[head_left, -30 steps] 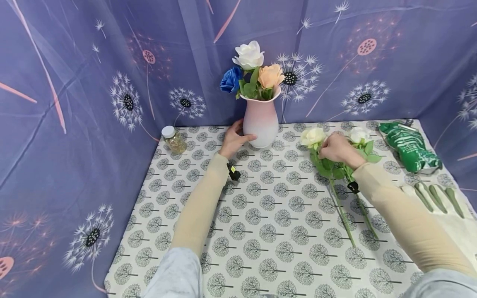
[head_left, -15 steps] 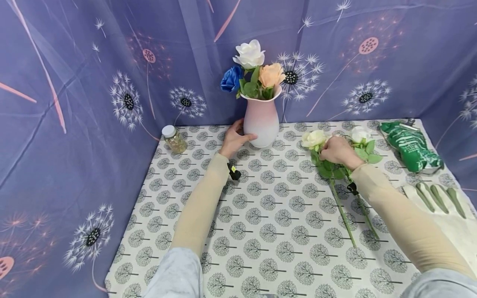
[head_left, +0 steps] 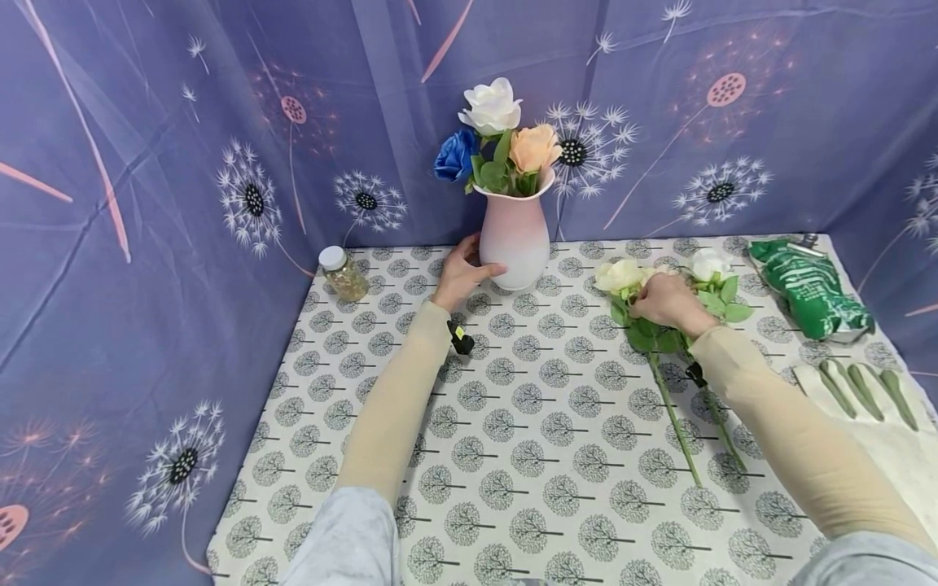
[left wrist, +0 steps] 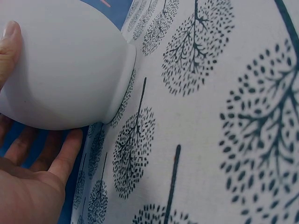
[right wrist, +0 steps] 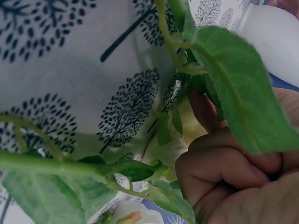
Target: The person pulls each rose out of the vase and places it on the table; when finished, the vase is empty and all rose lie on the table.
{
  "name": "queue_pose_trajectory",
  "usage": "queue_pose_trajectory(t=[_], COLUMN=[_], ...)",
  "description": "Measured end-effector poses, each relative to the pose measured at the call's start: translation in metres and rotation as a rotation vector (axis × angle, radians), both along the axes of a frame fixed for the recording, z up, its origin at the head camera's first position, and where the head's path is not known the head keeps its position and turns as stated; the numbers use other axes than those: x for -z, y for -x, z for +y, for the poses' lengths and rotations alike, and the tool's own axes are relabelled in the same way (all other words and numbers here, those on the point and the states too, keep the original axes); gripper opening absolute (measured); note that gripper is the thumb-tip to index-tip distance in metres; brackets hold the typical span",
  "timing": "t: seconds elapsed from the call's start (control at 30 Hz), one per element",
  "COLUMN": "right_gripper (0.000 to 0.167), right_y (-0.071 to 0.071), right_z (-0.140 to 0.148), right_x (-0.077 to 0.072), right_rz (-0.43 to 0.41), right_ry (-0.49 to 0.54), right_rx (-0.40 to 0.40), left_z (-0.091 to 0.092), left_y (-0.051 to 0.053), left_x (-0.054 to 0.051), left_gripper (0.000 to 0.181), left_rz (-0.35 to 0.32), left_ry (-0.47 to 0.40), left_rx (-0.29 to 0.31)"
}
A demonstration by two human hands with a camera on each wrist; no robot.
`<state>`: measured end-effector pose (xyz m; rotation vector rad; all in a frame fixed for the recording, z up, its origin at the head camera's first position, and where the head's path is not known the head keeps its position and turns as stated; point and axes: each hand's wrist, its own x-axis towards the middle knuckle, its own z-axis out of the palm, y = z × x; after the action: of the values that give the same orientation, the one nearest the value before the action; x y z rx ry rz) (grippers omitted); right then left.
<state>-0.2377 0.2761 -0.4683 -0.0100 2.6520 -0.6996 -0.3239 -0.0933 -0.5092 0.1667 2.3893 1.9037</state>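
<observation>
A pink-to-white vase (head_left: 515, 236) stands upright at the back of the table, bearing a blue rose (head_left: 455, 155), a white rose (head_left: 491, 107) and a peach rose (head_left: 535, 148). My left hand (head_left: 462, 277) holds the vase low on its left side, thumb in front; the left wrist view shows the fingers (left wrist: 67, 151) along the white belly. To the right, my right hand (head_left: 667, 301) pinches a cream rose (head_left: 618, 275) just below its bloom. Curled fingers (right wrist: 215, 163) and a leaf (right wrist: 247, 88) hide the exact grip. Another white rose (head_left: 709, 264) lies beside it.
A lidded jar (head_left: 343, 275) stands at the back left. At the right lie a green packet (head_left: 809, 289) and white gloves (head_left: 872, 407) with green-striped fingers. The patterned tablecloth (head_left: 513, 456) covers the table; a purple curtain (head_left: 293, 49) hangs behind.
The cream rose's bloom has shifted very slightly to the right, along with the right hand. The left hand and the vase look almost the same.
</observation>
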Motion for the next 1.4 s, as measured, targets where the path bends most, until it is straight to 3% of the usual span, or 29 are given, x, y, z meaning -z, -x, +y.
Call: queue_pose_trajectory(t=[0.47,0.6,0.73,0.97,1.4], right_gripper=[0.031,0.037,0.033,0.052,0.048], right_y=[-0.008,-0.01,-0.013,-0.019,-0.024], right_z=[-0.001,-0.002,-0.002,-0.001,-0.003], right_x=[-0.006,-0.012,-0.018,-0.032,-0.053], right_rz=[-0.023,-0.023,-0.024,-0.016,0.01], right_ry=[0.015,0.02,0.015,0.003,0.044], right_rx=[0.02,0.013,0.014,0.037,0.046], left_z=[0.0,0.0,0.0,-0.001,0.001], left_y=[0.0,0.0,0.001,0.001,0.001], left_x=[-0.001,-0.002,-0.002,0.0,0.0], left_gripper=[0.094,0.094,0.094,0.094,0.094], left_rz=[-0.007,-0.003,-0.007,0.003,0.003], left_ry=[-0.004,-0.019,-0.015,0.002,-0.015], left_rx=[0.001,0.01,0.012,0.016,0.009])
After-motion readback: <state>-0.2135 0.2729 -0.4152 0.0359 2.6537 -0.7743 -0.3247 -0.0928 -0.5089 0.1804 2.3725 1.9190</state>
